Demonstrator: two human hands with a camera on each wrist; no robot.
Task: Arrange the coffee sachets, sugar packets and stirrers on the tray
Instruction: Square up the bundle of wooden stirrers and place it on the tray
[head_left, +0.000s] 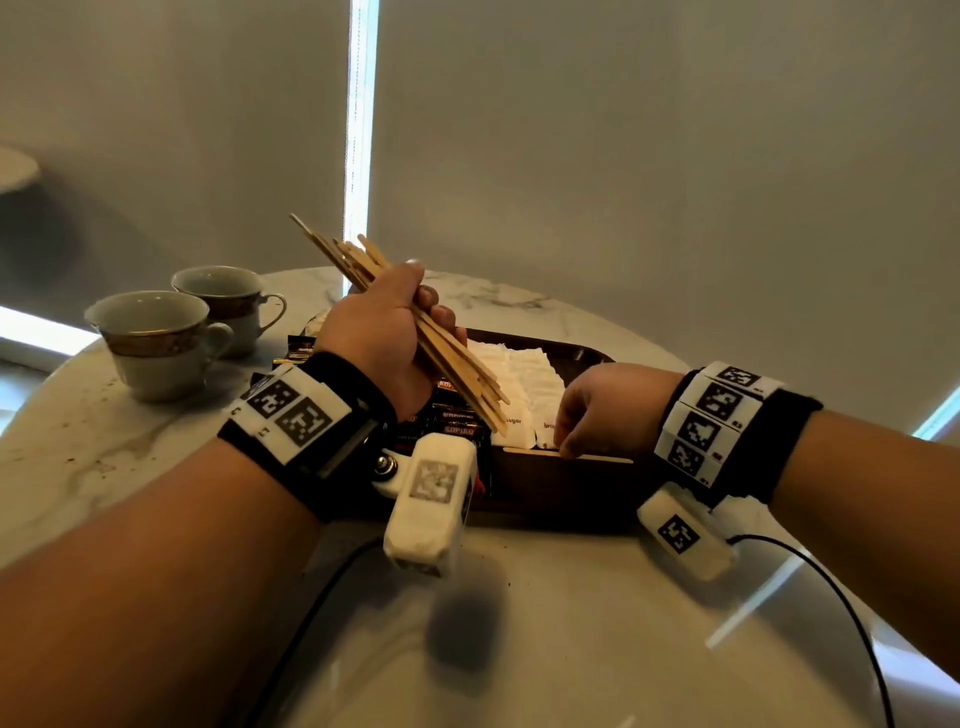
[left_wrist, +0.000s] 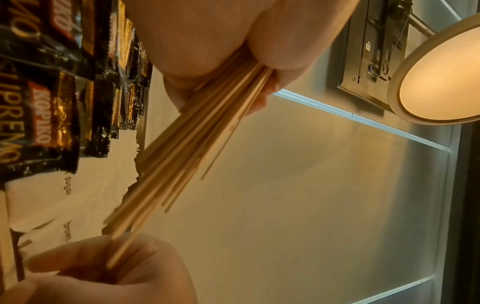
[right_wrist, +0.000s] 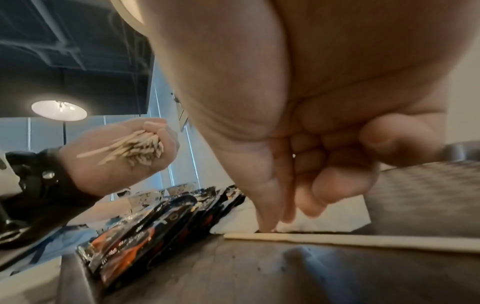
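My left hand (head_left: 395, 322) grips a bundle of wooden stirrers (head_left: 457, 364) slanted above the dark tray (head_left: 561, 488); the bundle (left_wrist: 182, 154) fans out of the fist. Black coffee sachets (head_left: 460, 421) lie overlapped in a row on the tray's left part, and white sugar packets (head_left: 524, 374) lie to their right. My right hand (head_left: 566, 441) is down at the tray's near edge. Its thumb and forefinger tips (right_wrist: 267, 227) meet on a single stirrer (right_wrist: 363, 242) that lies flat along the near rim, while its other fingers are curled.
Two white cups (head_left: 156, 343) with gold bands stand at the left of the marble table (head_left: 545, 623), one behind the other. A black cable (head_left: 831, 597) runs across the table near my right wrist. A window blind hangs behind the table.
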